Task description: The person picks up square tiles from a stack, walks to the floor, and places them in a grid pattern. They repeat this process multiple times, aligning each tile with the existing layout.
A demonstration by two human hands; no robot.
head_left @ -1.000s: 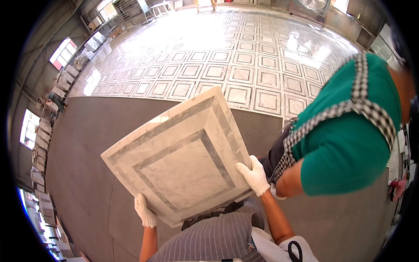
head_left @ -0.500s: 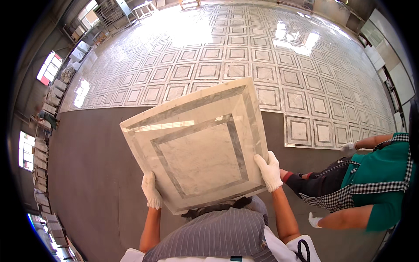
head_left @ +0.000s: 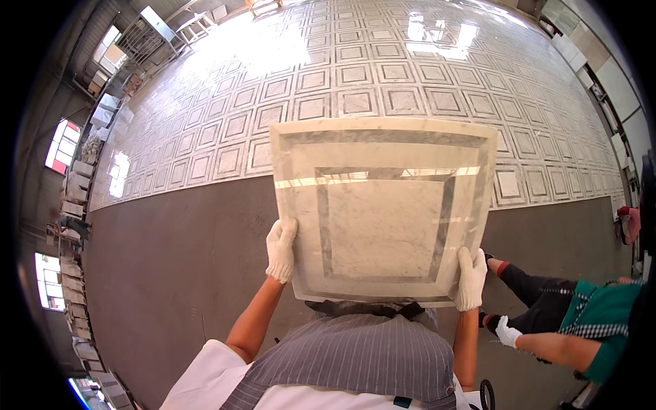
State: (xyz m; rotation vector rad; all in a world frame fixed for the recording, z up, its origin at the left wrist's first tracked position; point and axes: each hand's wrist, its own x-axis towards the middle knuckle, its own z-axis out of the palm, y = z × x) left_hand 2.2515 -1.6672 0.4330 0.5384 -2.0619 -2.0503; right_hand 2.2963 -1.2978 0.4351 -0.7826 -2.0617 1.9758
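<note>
In front of my waist I hold a large square marble tile (head_left: 386,229), polished white with grey square bands and shiny reflections. My left hand (head_left: 280,244), in a white knit glove, is closed on the tile's left edge. The gloved right hand (head_left: 471,279) grips the right edge lower down, its thumb over the face. The tile's far edge lies nearly level across the view and hides part of the floor behind it. Fingers under the slab are hidden.
Rows of similar laid tiles (head_left: 362,102) cover the far floor and end at bare dark grey floor (head_left: 171,266). A co-worker in green (head_left: 601,307) stands close on the right, one gloved hand out. Stacked slabs (head_left: 75,205) line the left wall; panels (head_left: 611,75) lean at right.
The tile has swung from tilted to nearly square and shifted right with both my hands. The co-worker's far hand has left the laid tiles, and the co-worker now appears lower right.
</note>
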